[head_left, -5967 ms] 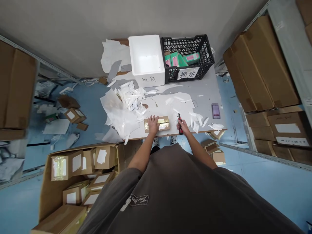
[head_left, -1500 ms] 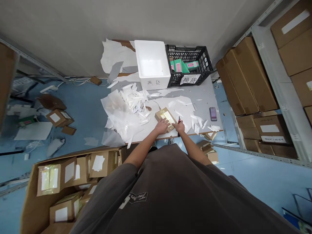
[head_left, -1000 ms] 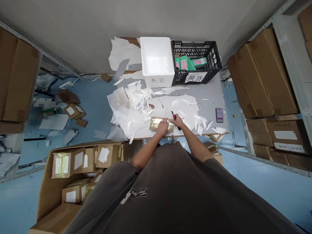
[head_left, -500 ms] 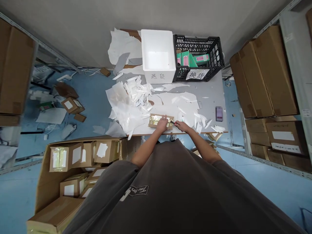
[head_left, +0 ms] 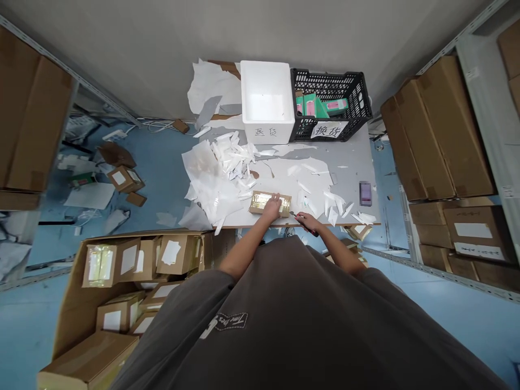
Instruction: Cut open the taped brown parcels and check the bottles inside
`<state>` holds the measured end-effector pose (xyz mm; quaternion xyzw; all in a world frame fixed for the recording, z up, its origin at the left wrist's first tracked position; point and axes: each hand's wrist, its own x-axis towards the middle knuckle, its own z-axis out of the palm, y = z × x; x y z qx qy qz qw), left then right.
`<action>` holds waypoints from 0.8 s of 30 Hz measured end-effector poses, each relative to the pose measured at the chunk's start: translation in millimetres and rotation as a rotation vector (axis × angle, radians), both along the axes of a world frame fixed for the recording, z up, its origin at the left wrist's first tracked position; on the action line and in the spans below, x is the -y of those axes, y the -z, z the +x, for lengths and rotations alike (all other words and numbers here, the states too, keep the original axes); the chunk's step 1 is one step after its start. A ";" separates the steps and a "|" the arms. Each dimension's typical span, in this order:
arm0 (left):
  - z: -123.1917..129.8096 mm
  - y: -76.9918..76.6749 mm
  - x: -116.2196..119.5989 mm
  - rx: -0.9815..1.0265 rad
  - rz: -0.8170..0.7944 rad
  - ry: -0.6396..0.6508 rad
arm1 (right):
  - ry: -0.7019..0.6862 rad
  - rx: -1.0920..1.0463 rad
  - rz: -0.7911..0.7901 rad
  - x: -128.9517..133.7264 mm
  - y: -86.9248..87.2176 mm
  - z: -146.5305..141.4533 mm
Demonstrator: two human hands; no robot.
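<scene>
A small cardboard box (head_left: 257, 202) wrapped in shiny clear tape lies flat at the table's front edge. My left hand (head_left: 272, 205) reaches across its top and grips it, with the fingertips near the far side. Just right of the box, my right hand (head_left: 307, 221) is closed around a box cutter (head_left: 313, 233) with a red and black handle. The cutter's tip points at the box's right end; whether it touches the cardboard is too small to tell.
White paper scraps (head_left: 231, 154) cover the table's left side. Behind stand a white foam bin (head_left: 268, 132) and a black crate (head_left: 298, 130) holding green-and-pink boxes. A phone (head_left: 365, 194) lies at the right. A large carton (head_left: 67, 303) of parcels stands at my left.
My right hand has drawn the cutter back from the box's top to its right front corner, showing more of the handle. My left hand stays on the box. The view has shifted slightly.
</scene>
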<state>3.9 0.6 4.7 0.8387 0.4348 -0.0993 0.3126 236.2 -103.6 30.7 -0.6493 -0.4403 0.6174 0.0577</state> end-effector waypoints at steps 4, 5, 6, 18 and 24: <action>-9.8 0.3 -4.6 0.060 0.044 -0.059 | 0.072 0.073 0.061 14.2 -6.7 3.0; -12.2 1.6 -6.2 0.051 0.062 -0.076 | 0.093 0.096 0.082 15.4 -9.4 3.9; -14.1 3.2 -7.9 0.032 0.077 -0.086 | 0.109 0.118 0.102 15.5 -12.2 4.2; -25.5 20.9 -9.0 0.053 0.187 -0.035 | -0.180 0.427 0.282 -6.9 -13.2 -21.8; -28.4 29.0 -0.4 0.066 0.203 -0.048 | -0.231 0.527 0.323 -14.6 1.4 -43.2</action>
